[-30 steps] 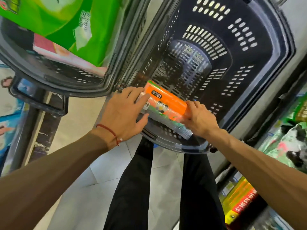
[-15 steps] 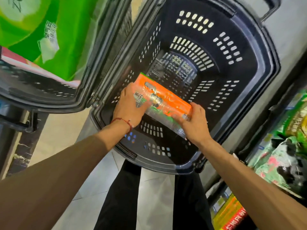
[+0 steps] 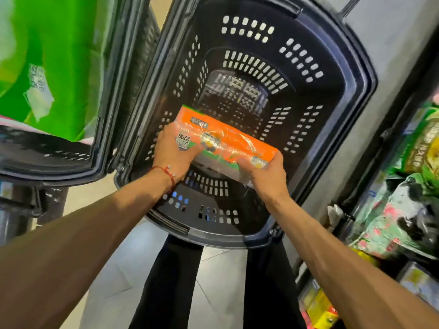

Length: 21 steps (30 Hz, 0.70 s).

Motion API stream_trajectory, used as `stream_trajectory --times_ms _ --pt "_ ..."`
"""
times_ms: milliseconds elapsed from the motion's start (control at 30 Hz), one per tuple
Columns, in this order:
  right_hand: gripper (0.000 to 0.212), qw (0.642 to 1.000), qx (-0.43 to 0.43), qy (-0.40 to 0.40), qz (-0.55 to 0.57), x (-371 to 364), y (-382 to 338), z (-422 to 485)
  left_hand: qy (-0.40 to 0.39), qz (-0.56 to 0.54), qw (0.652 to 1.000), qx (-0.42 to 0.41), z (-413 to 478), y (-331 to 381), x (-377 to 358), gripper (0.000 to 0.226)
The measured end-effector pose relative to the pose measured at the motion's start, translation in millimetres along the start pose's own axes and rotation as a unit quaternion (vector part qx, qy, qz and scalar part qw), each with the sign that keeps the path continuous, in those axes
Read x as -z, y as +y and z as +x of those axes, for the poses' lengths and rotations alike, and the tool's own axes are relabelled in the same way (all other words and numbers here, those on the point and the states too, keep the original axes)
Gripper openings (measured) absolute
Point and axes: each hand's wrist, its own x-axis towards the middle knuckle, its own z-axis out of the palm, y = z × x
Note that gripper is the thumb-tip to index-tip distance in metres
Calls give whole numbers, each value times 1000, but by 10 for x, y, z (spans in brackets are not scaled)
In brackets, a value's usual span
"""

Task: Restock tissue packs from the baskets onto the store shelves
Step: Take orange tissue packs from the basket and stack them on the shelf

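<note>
- Left hand (image 3: 174,153), flat before, now curls round one end of the orange tissue pack (image 3: 228,138).
- Right hand (image 3: 268,179) grips the other end, likely for a level lift from the black basket (image 3: 356,74).

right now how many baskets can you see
2. The centre basket is straight ahead, with the orange tissue pack held inside it; the left basket is beside it, carrying a large green pack. Others may be out of frame.

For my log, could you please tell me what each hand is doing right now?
Left hand: holding the orange tissue pack.
Right hand: holding the same pack.
</note>
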Motion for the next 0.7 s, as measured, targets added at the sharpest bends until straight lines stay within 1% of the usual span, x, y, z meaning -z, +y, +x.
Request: stream_trajectory --times_ms 67,200,367,467,600,700 --pt "74 1000 -3 7 18 44 -38 -129 7 -15 1000 1 -150 67 21 52" --pt "67 999 20 21 22 231 -164 -446 22 -19 999 -12 -466 280 157 43" --pt "69 998 35 15 46 516 -390 -913 39 -27 999 -9 -913 688 405 46" --pt "71 998 54 8 45 712 -569 -1193 50 -39 998 -2 -1267 936 551 40" --pt "57 996 88 10 25 1031 -883 -1550 88 -51 995 -1 -1776 1304 740 40" --pt "47 994 111 20 9 1297 -1124 -1863 126 -17 992 -18 -2127 1553 875 41"
